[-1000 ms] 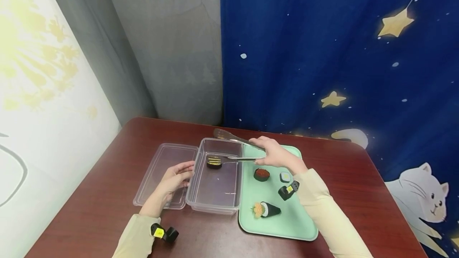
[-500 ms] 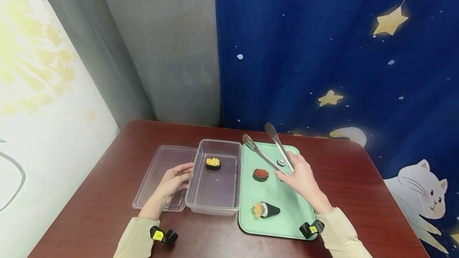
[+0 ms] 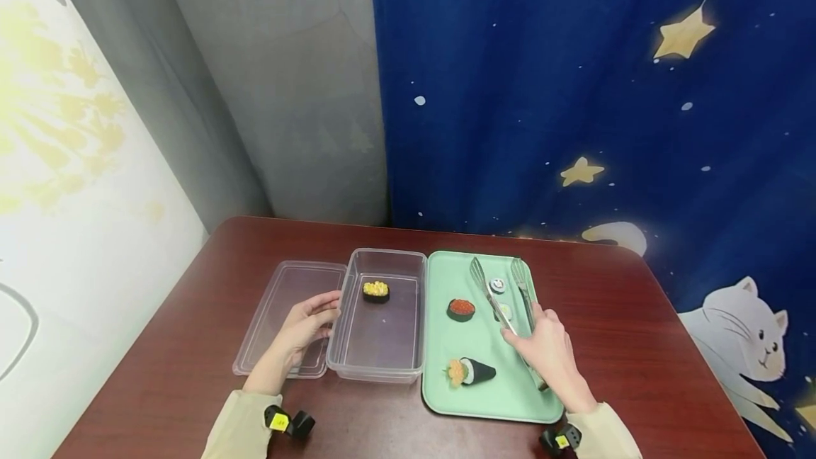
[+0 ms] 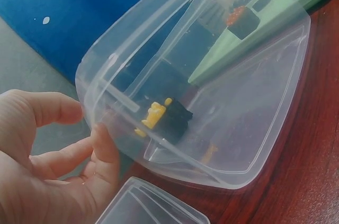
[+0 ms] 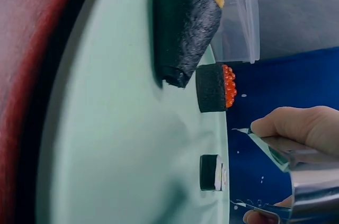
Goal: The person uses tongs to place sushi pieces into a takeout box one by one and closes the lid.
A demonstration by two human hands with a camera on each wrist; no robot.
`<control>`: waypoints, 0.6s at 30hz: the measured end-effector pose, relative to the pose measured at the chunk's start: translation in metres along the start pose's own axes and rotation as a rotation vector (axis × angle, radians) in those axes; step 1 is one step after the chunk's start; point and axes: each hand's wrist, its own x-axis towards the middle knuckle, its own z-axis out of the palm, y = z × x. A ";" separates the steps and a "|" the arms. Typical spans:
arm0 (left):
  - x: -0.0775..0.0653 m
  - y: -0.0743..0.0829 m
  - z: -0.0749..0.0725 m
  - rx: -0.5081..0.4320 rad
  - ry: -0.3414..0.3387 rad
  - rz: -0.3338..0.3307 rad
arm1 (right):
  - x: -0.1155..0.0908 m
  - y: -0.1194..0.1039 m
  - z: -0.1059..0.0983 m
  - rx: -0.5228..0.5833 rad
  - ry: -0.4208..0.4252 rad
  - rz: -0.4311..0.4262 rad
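we are indoors, room type unclear: a starry, cat-printed blue curtain (image 3: 484,140) hangs behind a reddish table (image 3: 166,346).

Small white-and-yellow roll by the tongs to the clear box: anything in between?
Yes. The red-topped sushi sits on the green tray between the small roll and the clear box; then the box's tray-side wall rises. The lid lies on the box's other side, leaving the top open.

Reddish-brown table (image 3: 172,360); behind it, grey cloth (image 3: 306,105) beside a blue curtain (image 3: 484,147) printed with stars (image 3: 685,34)
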 end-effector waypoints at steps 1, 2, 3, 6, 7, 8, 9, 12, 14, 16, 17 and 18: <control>0.000 0.000 0.000 0.001 0.001 -0.001 | -0.001 0.001 0.002 -0.003 -0.007 0.008; 0.000 -0.001 0.000 0.000 0.005 -0.002 | -0.001 0.002 0.003 -0.008 -0.013 0.014; 0.000 -0.001 0.000 0.002 0.004 -0.001 | -0.001 0.003 0.005 -0.010 -0.016 0.016; 0.000 -0.001 0.000 0.003 0.004 0.000 | -0.002 0.005 0.008 -0.017 -0.013 0.010; 0.000 -0.001 0.000 0.005 0.003 0.002 | -0.002 0.005 0.008 -0.018 -0.011 0.005; 0.000 -0.001 0.000 0.005 0.003 0.002 | -0.002 0.005 0.009 -0.020 -0.008 -0.002; 0.000 -0.001 0.000 0.007 -0.001 0.003 | -0.002 0.006 0.010 -0.023 -0.005 -0.013; 0.000 -0.001 -0.001 0.004 -0.001 0.002 | -0.002 0.005 0.011 -0.021 0.007 -0.048; 0.000 -0.002 0.000 0.000 0.002 -0.003 | -0.001 0.004 0.011 -0.021 0.009 -0.068; 0.001 -0.002 0.000 0.002 -0.001 -0.004 | -0.001 0.003 0.011 -0.020 0.010 -0.079; 0.001 -0.002 0.000 0.000 0.000 -0.005 | -0.001 0.002 0.011 -0.018 0.012 -0.082; 0.001 -0.002 0.000 0.001 -0.001 -0.005 | -0.001 0.001 0.010 -0.018 0.013 -0.086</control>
